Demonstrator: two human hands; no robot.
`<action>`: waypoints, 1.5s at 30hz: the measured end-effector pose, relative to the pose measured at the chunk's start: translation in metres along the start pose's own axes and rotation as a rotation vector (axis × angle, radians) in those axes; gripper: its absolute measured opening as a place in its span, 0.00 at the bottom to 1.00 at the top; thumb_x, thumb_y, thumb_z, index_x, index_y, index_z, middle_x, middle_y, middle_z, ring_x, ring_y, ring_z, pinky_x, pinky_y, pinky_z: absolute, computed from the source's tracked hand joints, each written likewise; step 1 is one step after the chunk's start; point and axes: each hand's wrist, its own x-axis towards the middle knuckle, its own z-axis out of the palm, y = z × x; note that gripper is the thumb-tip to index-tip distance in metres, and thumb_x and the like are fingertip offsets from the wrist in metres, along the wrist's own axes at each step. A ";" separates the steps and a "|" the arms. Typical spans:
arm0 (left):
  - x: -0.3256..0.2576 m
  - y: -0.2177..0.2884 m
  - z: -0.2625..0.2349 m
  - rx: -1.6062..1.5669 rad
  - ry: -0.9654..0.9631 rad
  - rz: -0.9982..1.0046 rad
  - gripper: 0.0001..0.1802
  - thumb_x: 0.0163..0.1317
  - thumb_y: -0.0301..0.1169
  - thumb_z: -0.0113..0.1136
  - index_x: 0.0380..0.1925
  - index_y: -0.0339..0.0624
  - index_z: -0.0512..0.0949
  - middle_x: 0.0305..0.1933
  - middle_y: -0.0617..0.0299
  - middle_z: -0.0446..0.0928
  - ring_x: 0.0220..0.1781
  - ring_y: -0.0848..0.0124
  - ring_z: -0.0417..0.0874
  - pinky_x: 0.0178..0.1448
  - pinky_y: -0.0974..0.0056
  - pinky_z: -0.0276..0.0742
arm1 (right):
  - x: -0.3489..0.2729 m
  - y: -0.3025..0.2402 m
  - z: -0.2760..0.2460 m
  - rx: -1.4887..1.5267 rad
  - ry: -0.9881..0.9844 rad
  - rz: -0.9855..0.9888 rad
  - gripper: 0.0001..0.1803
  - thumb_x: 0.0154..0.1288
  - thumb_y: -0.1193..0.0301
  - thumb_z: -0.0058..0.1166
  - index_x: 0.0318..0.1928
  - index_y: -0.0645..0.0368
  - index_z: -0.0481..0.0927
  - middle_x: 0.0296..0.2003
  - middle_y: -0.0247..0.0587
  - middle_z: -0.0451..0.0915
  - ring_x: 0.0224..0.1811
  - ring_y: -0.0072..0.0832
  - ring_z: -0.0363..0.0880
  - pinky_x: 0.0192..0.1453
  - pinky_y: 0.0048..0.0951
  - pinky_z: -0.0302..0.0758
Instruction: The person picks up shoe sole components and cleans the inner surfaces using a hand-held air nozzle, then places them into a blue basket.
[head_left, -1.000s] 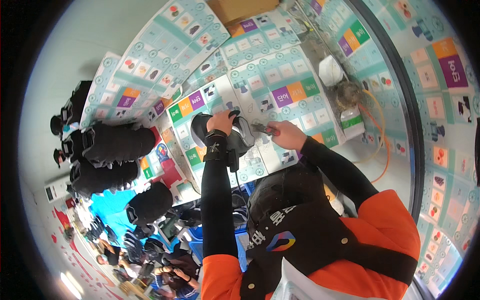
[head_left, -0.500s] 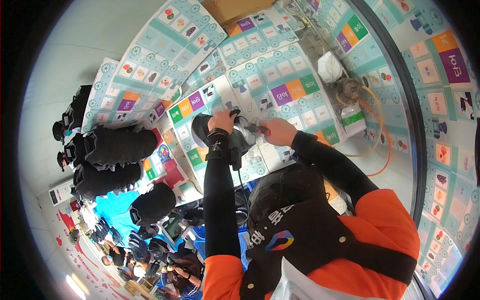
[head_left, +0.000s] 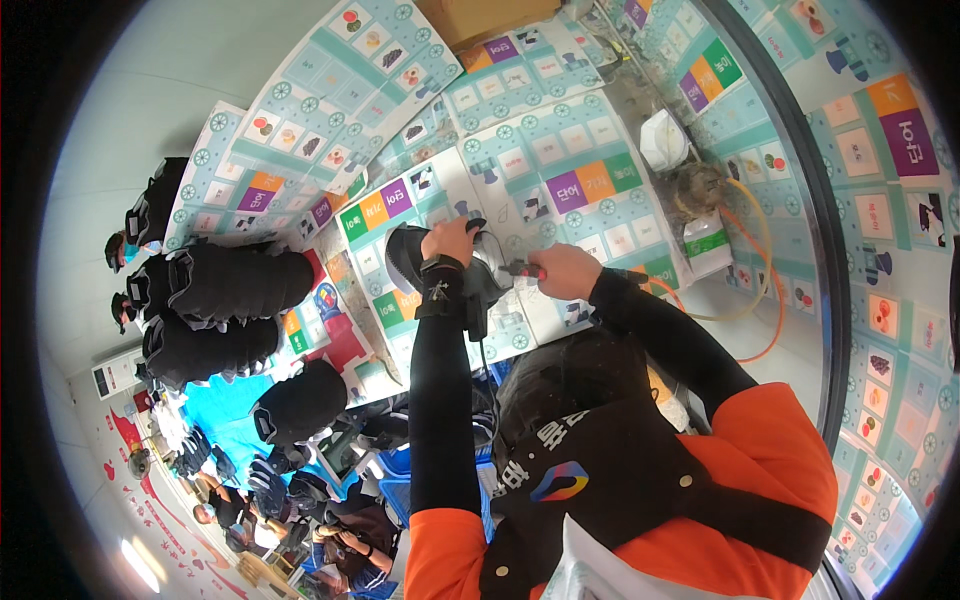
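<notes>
My left hand (head_left: 448,241) is closed on a black and grey shoe-like piece (head_left: 404,256) with a ribbed edge, holding it over the printed worktop. Its exact kind does not show. To the right, my right hand (head_left: 568,272) is closed round a small hand tool (head_left: 520,268) with a red and black handle. The tool's tip points left at the piece, with a narrow gap that I cannot judge exactly. Black sleeves cover both forearms.
Printed sheets (head_left: 585,190) cover the worktop and walls. Black rounded pieces (head_left: 240,283) are stacked at the left. A yellow and orange hose (head_left: 772,300) loops at the right beside a white cup-like container (head_left: 662,140). Several people (head_left: 350,545) sit at lower left.
My right hand has shifted slightly right and down with the tool, its tip now a little farther from the piece. My left hand keeps its hold, almost unmoved.
</notes>
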 end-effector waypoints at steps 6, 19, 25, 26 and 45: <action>-0.036 0.000 -0.036 0.121 -0.011 -0.051 0.10 0.70 0.38 0.54 0.47 0.53 0.81 0.43 0.58 0.84 0.45 0.52 0.86 0.40 0.50 0.83 | -0.011 0.025 0.017 0.293 0.075 -0.121 0.16 0.58 0.69 0.51 0.46 0.60 0.82 0.34 0.58 0.83 0.42 0.57 0.82 0.46 0.53 0.77; -0.024 0.034 -0.004 -0.201 0.407 0.033 0.18 0.61 0.32 0.66 0.52 0.50 0.83 0.48 0.56 0.76 0.52 0.51 0.79 0.53 0.51 0.79 | 0.005 0.033 0.020 0.303 0.207 -0.059 0.18 0.61 0.71 0.51 0.51 0.61 0.80 0.37 0.62 0.83 0.42 0.61 0.81 0.45 0.55 0.75; -0.017 0.043 -0.009 -0.296 0.443 0.053 0.15 0.61 0.34 0.65 0.48 0.49 0.85 0.43 0.56 0.78 0.48 0.51 0.81 0.51 0.51 0.79 | 0.014 0.040 0.031 0.318 0.362 0.030 0.12 0.58 0.74 0.51 0.43 0.61 0.78 0.32 0.60 0.81 0.41 0.60 0.79 0.42 0.52 0.73; -0.017 0.044 -0.008 -0.295 0.438 0.046 0.15 0.61 0.34 0.65 0.48 0.49 0.85 0.42 0.56 0.79 0.48 0.51 0.82 0.50 0.50 0.79 | 0.014 0.043 0.031 0.317 0.371 0.062 0.12 0.58 0.74 0.51 0.43 0.61 0.78 0.33 0.60 0.81 0.41 0.60 0.79 0.43 0.52 0.73; -0.072 0.034 0.006 -0.409 0.392 -0.053 0.14 0.59 0.34 0.65 0.45 0.44 0.83 0.41 0.52 0.82 0.44 0.50 0.85 0.47 0.51 0.81 | 0.018 0.056 0.046 0.287 0.284 0.069 0.10 0.61 0.70 0.51 0.35 0.65 0.80 0.33 0.61 0.82 0.39 0.61 0.80 0.44 0.55 0.74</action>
